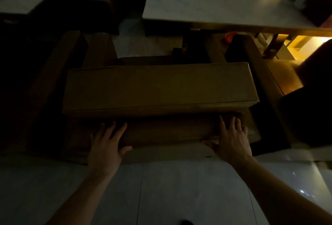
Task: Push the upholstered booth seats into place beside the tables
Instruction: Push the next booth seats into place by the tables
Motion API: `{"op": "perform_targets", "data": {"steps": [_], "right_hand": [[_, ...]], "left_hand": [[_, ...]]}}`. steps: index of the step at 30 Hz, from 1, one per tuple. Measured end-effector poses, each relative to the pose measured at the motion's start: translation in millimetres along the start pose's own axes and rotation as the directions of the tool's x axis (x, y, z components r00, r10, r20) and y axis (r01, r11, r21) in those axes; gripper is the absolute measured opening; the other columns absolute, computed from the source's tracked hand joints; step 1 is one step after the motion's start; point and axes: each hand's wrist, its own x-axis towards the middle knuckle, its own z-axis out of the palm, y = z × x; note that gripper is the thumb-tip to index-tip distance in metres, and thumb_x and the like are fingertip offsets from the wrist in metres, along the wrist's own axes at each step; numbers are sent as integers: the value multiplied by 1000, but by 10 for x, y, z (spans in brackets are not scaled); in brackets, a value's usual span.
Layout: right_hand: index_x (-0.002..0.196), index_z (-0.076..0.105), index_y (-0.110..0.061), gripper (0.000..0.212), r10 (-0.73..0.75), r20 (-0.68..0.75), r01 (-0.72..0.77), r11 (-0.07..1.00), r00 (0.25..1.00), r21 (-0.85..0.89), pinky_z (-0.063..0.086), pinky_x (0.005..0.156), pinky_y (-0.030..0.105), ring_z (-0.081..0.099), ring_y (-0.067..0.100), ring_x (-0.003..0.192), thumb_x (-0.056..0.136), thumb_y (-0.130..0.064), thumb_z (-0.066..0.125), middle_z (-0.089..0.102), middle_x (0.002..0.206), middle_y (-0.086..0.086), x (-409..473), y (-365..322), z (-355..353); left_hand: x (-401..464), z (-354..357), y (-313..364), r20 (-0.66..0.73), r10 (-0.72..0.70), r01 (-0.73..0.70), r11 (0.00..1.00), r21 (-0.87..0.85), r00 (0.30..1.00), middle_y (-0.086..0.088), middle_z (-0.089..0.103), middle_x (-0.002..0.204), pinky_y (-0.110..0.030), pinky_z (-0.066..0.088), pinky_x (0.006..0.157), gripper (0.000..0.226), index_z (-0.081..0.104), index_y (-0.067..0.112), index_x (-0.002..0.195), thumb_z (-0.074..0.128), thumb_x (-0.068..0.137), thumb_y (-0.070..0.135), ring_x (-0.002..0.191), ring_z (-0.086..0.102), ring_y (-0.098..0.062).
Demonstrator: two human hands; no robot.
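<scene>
My left hand (106,145) and right hand (231,140) lie open, flat on back of brown upholstered booth seat (158,88), spread wide for straight push toward white rectangular table (215,2); gripping nothing.

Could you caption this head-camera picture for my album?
Both hands, left and right, press flat on a tan booth seat facing a white table.

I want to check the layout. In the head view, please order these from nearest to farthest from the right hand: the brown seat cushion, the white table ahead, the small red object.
1. Brown seat cushion, just ahead of the right hand.
2. Small red object, under the table's near edge.
3. White table, farthest ahead.
</scene>
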Motion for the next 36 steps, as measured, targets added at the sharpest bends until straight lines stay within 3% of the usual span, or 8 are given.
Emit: {"op": "perform_targets", "data": {"steps": [8,16,19,24,29,36], "right_hand": [[156,11,-17,116,39,25,-38,999,999,-36,27,113,59,20,46,143,71,-95,22,23,156,28,-181,-58,-54],[157,13,-14,116,90,44,-91,996,995,16,24,115,62,18,49,145,73,-94,22,20,157,31,-577,-190,-3],[158,4,-16,116,94,59,-98,993,994,71,18,117,64,7,49,147,73,-93,18,9,160,31,-693,-200,65],[154,-18,-22,116,96,77,-105,988,992,114,4,120,61,-14,45,147,74,-92,28,-15,161,26,-722,-235,18],[153,-18,-37,100,-26,82,12,987,996,157,3,121,58,-17,39,148,80,-86,31,-13,162,21,-726,-310,-5],[156,-5,-35,97,27,57,-34,992,998,125,9,120,60,-4,41,150,75,-87,5,2,162,25,-750,-347,44]], "left_hand": [[-20,52,-69,-16,42,-42,999,0,999,-11,50,142,-70,29,103,75,47,29,141,64,74,58,135,34,-42],[-175,27,-193,-36,90,-90,996,-9,995,-12,55,136,-71,31,100,76,53,27,137,76,68,50,129,41,-43],[-217,2,-236,-27,97,-96,995,37,995,-10,56,135,-66,35,100,73,52,29,137,69,73,60,126,44,-41],[-223,-82,-249,7,96,-96,988,116,995,-8,54,135,-60,44,94,81,46,32,140,61,71,71,120,47,-39],[-287,-63,-235,24,68,-69,995,65,997,-4,40,148,-63,27,109,88,34,38,147,57,72,76,137,31,-35],[-231,-36,-212,62,62,-65,997,49,996,-5,45,145,-67,31,104,80,40,35,145,70,74,57,136,33,-38]]}}
